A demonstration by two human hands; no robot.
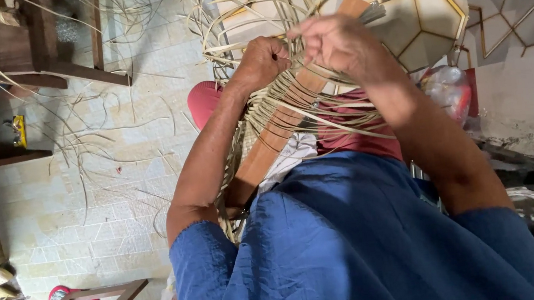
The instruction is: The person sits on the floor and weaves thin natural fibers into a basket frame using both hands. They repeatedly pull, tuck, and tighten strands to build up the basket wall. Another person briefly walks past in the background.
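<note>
Now your left hand point(261, 61) and right hand point(335, 42) both pinch strips point(336, 112) over the plank point(272, 139); some rows are woven, many strips are loose

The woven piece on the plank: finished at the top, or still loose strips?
Unfinished: the woven piece on the wooden plank ends in loose strips fanning out above both hands.
</note>
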